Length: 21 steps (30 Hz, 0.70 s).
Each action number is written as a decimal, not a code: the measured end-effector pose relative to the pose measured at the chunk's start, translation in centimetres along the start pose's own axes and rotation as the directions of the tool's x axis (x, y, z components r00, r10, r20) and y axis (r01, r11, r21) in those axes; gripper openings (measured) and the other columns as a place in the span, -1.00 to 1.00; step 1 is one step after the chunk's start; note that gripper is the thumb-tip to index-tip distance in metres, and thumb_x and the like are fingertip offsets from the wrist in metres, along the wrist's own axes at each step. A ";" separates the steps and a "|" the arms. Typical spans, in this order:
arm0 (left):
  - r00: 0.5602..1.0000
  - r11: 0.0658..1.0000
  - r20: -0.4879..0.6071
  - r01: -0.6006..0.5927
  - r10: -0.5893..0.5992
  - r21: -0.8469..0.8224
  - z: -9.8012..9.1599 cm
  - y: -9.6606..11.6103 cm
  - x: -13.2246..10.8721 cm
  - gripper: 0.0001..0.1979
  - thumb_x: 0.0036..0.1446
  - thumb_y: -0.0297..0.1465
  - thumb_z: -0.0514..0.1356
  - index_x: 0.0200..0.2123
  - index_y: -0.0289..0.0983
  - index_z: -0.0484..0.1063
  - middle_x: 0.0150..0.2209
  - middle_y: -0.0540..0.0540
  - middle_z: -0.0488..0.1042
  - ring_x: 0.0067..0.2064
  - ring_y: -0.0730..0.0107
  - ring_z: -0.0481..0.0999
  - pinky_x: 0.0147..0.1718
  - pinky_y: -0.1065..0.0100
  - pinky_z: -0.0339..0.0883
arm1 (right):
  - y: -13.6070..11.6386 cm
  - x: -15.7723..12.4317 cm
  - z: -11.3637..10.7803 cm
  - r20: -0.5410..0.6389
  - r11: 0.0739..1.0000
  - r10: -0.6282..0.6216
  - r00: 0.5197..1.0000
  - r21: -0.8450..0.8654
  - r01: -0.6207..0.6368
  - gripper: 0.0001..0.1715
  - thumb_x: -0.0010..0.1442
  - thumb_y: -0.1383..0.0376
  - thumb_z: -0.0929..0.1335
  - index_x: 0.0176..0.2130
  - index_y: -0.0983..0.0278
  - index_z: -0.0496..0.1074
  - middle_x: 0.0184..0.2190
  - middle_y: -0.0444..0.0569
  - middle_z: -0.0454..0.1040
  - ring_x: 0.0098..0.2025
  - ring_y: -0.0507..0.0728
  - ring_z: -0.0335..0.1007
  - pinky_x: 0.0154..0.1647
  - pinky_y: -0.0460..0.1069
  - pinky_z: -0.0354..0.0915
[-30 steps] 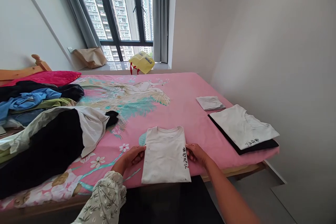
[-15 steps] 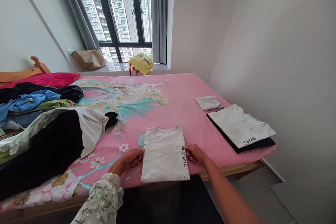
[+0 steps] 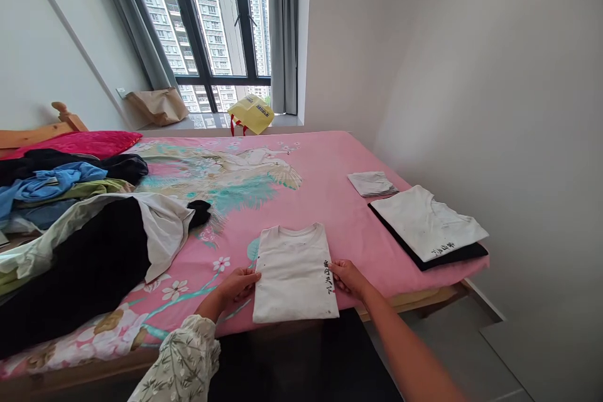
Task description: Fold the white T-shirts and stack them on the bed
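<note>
Two hands (image 3: 237,284) (image 3: 348,277) pinch the shirt (image 3: 294,286) at opposite edges.

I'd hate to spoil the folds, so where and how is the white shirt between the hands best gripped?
Probably by pinching both side edges about midway, coming from left and right together: the white shirt lies flat, folded nearly rectangular, so its two sides offer matching holds. The left hand and right hand are at those edges now.
</note>
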State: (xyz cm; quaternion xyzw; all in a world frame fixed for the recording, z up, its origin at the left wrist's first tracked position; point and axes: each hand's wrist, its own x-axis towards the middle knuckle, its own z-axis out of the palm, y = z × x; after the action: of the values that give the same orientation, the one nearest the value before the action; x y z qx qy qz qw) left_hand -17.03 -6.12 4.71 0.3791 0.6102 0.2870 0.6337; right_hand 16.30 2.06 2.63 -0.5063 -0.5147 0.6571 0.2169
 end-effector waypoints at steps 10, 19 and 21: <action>0.997 1.000 0.069 0.017 -0.016 -0.015 0.4 -0.2 -0.9 -0.48 -0.23 0.06 0.25 -0.60 -0.24 0.14 -0.77 0.21 0.03 -0.75 0.72 -0.14 -0.73 0.45 -0.39 | 0.1 -1.0 -0.2 0.048 1.000 0.029 0.998 0.004 -0.029 -0.59 -0.01 0.04 0.34 -0.60 0.25 0.16 -0.81 -0.27 0.11 -0.79 -0.11 -0.10 -0.76 -0.15 -0.25; 0.993 0.999 0.109 0.042 -0.041 -0.011 0.3 -0.5 -1.6 -0.48 -0.19 0.09 0.20 -0.60 -0.25 0.16 -0.75 0.19 0.04 -0.73 0.71 -0.12 -0.72 0.46 -0.36 | 0.5 -1.9 -0.3 0.088 1.000 0.027 0.996 -0.007 -0.026 -0.58 -0.02 0.03 0.34 -0.59 0.25 0.16 -0.78 -0.27 0.13 -0.79 -0.12 -0.09 -0.77 -0.15 -0.24; 0.994 0.999 0.105 0.041 -0.041 0.000 0.3 -0.6 -1.6 -0.49 -0.22 0.06 0.24 -0.59 -0.25 0.16 -0.75 0.20 0.04 -0.73 0.72 -0.13 -0.72 0.46 -0.37 | 0.7 -1.7 -0.1 0.074 1.000 0.015 0.997 -0.004 -0.015 -0.56 -0.01 0.00 0.33 -0.59 0.24 0.13 -0.77 -0.29 0.12 -0.80 -0.13 -0.12 -0.77 -0.15 -0.27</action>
State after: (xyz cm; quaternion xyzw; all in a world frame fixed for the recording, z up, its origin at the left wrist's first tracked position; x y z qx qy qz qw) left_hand -16.96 -7.77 5.13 0.3802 0.5832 0.2542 0.6713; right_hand 17.22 0.43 2.76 -0.4858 -0.5198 0.6761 0.1917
